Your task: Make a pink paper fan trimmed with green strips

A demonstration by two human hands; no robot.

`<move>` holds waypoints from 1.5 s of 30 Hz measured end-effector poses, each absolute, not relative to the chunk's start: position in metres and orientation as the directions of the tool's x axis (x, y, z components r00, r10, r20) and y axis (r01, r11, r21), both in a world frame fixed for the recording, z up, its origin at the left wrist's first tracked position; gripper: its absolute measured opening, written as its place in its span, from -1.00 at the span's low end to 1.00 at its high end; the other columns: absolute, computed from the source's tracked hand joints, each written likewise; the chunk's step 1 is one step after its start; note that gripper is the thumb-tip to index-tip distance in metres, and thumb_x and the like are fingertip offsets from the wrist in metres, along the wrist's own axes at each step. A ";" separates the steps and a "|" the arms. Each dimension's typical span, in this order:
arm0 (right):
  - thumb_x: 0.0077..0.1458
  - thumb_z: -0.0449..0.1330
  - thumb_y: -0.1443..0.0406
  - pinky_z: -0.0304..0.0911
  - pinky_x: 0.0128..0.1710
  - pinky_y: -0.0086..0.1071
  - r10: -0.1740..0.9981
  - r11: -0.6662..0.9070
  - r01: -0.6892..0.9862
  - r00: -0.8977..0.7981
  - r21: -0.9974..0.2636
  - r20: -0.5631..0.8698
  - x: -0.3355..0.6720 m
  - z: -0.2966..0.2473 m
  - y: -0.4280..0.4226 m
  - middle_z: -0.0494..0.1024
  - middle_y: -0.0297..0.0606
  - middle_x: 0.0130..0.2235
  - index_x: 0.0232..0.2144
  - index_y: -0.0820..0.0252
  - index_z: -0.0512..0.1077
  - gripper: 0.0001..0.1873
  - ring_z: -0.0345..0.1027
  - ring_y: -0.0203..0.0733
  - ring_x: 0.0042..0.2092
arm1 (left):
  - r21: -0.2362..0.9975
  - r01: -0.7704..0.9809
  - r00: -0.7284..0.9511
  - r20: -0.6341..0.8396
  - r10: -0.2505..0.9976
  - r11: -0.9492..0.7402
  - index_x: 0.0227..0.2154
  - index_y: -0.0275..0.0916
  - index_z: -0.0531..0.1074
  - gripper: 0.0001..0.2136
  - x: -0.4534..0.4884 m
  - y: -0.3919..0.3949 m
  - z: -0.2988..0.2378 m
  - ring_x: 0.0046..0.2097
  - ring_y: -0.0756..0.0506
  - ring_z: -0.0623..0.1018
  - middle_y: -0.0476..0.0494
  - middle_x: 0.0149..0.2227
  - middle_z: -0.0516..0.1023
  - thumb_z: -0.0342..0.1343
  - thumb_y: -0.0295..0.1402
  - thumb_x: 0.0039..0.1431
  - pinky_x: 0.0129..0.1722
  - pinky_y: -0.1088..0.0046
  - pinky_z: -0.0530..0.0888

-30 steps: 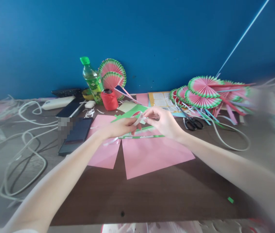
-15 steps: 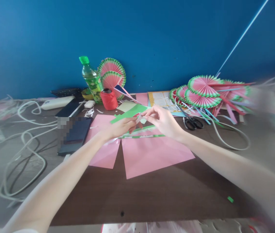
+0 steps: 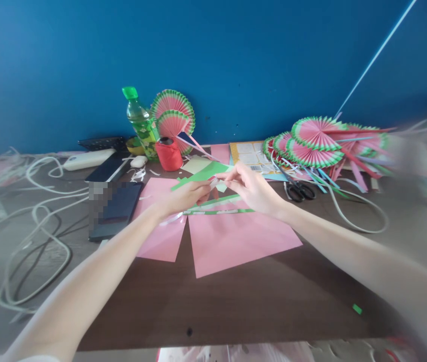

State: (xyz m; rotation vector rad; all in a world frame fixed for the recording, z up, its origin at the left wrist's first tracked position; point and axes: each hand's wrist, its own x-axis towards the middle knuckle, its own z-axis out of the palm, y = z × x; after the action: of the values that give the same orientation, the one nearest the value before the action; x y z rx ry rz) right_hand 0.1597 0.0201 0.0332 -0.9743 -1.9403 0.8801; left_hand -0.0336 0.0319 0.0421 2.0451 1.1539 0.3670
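Taking the clock as the picture runs, with twelve toward the blue wall (image 3: 213,65), I have the pale strip (image 3: 215,182) at the centre, raised over the papers between both hands. My left hand (image 3: 185,197) closes on its end at nine o'clock, and my right hand (image 3: 250,187) pinches it from three, thumb against fingertips; the fingers hide most of it.

I judge it to be thin paper or tape: almost weightless, limp, quick to crease and easy to tear if I pull the hands apart. I can't tell whether a face is sticky. The best hold, I think, is a light pinch flat across each end, fingertips only, leaving the middle free.

Toward five o'clock lies a pink sheet (image 3: 243,244), with a second pink sheet (image 3: 158,240) toward seven. Green paper (image 3: 203,175) sits just beyond at eleven. The scissors (image 3: 301,191) rest at three, well apart from my right fingers.
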 end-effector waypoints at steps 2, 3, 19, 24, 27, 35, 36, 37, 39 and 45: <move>0.14 -0.01 0.34 0.22 -0.09 -0.20 0.833 0.496 0.316 -0.435 -0.809 0.341 0.160 0.033 0.020 0.51 -0.21 -0.28 -0.43 0.11 0.14 -0.89 0.31 -0.07 0.06 | 0.755 0.581 0.559 -0.100 0.823 -0.303 -0.39 -0.25 0.36 -0.67 -0.034 0.031 0.043 -0.48 0.03 0.24 0.03 -0.56 0.18 -0.24 -0.19 0.22 -0.45 0.49 0.23; 0.14 -0.01 0.35 0.22 -0.10 -0.19 0.825 0.507 0.314 -0.447 -0.802 0.346 0.160 0.033 0.020 0.49 -0.22 -0.30 -0.43 0.11 0.13 -0.89 0.29 -0.04 0.08 | 0.768 0.566 0.563 -0.094 0.821 -0.300 -0.40 -0.25 0.35 -0.68 -0.034 0.031 0.043 -0.48 0.03 0.24 0.03 -0.56 0.18 -0.24 -0.19 0.22 -0.45 0.49 0.23; -0.02 0.20 0.24 0.22 -0.03 -0.18 0.863 0.216 0.274 -0.503 -0.937 0.052 0.184 0.049 0.042 0.54 -0.19 -0.15 -0.42 0.19 0.41 -0.88 0.39 -0.15 -0.10 | 0.347 0.924 0.232 -0.175 0.957 -0.161 -0.66 -0.23 0.38 -0.59 -0.060 0.050 0.057 -0.53 -0.02 0.33 -0.04 -0.62 0.33 -0.15 -0.10 0.11 -0.46 0.45 0.21; -0.09 0.25 0.23 0.26 -0.13 -0.28 0.893 0.059 0.300 -0.441 -0.952 -0.084 0.186 0.043 0.048 0.57 -0.22 -0.24 -0.40 0.19 0.50 -0.83 0.39 -0.20 -0.18 | 0.212 0.952 0.235 -0.034 0.971 -0.223 -0.59 -0.24 0.41 -0.79 -0.062 0.048 0.057 -0.46 -0.06 0.39 -0.07 -0.51 0.46 -0.01 -0.26 0.02 -0.43 0.44 0.23; -0.11 0.26 0.25 0.26 -0.14 -0.34 0.883 0.003 0.257 -0.454 -0.966 -0.118 0.185 0.039 0.050 0.57 -0.26 -0.27 -0.42 0.18 0.52 -0.85 0.39 -0.25 -0.21 | 0.398 0.856 0.311 0.115 0.944 -0.330 -0.42 -0.24 0.43 -0.80 -0.053 0.044 0.059 -0.34 -0.06 0.45 -0.08 -0.37 0.51 -0.02 -0.26 0.08 -0.31 0.45 0.29; -0.14 0.27 0.27 0.24 -0.14 -0.36 0.868 -0.012 0.233 -0.480 -0.972 -0.125 0.183 0.040 0.049 0.58 -0.27 -0.31 -0.43 0.19 0.53 -0.86 0.40 -0.26 -0.19 | 0.724 0.618 0.400 0.046 0.916 -0.306 -0.35 -0.23 0.38 -0.78 -0.022 0.024 0.052 -0.31 -0.03 0.47 -0.04 -0.34 0.52 0.04 -0.17 0.08 -0.33 0.47 0.35; -0.14 0.27 0.26 0.24 -0.14 -0.37 0.870 0.000 0.242 -0.479 -0.970 -0.120 0.183 0.041 0.048 0.58 -0.27 -0.31 -0.43 0.19 0.53 -0.85 0.40 -0.26 -0.19 | 0.718 0.625 0.403 0.039 0.914 -0.306 -0.39 -0.24 0.38 -0.80 -0.020 0.021 0.052 -0.34 -0.02 0.47 -0.03 -0.37 0.52 0.04 -0.20 0.08 -0.36 0.48 0.34; -0.14 0.27 0.26 0.25 -0.16 -0.37 0.872 0.013 0.256 -0.477 -0.967 -0.114 0.182 0.041 0.047 0.58 -0.27 -0.31 -0.43 0.20 0.53 -0.85 0.40 -0.25 -0.19 | 0.708 0.635 0.401 0.038 0.915 -0.308 -0.42 -0.25 0.37 -0.82 -0.018 0.020 0.053 -0.36 -0.01 0.45 -0.02 -0.39 0.51 0.04 -0.22 0.07 -0.37 0.49 0.33; -0.12 0.25 0.25 0.26 -0.23 -0.39 0.876 0.055 0.306 -0.471 -0.950 -0.101 0.180 0.043 0.045 0.58 -0.26 -0.32 -0.44 0.21 0.52 -0.85 0.41 -0.26 -0.23 | 0.688 0.659 0.398 0.026 0.917 -0.305 -0.45 -0.26 0.36 -0.83 -0.017 0.018 0.054 -0.39 0.00 0.44 -0.01 -0.42 0.50 0.03 -0.24 0.08 -0.39 0.50 0.32; 0.03 0.14 0.23 0.18 -0.49 -0.46 0.929 0.191 0.530 -0.369 -0.826 -0.022 0.181 0.045 0.043 0.55 -0.23 -0.41 -0.53 0.24 0.37 -0.80 0.38 -0.32 -0.44 | 0.682 0.680 0.429 -0.074 0.900 -0.269 -0.43 -0.25 0.37 -0.82 -0.026 0.027 0.054 -0.36 -0.02 0.44 -0.03 -0.40 0.50 0.00 -0.24 0.07 -0.37 0.48 0.32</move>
State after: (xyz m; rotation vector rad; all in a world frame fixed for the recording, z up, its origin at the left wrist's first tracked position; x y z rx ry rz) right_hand 0.1805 0.0428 0.0451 -1.3604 -1.9786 1.0647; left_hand -0.0255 0.0266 0.0542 2.0377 1.3275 0.4369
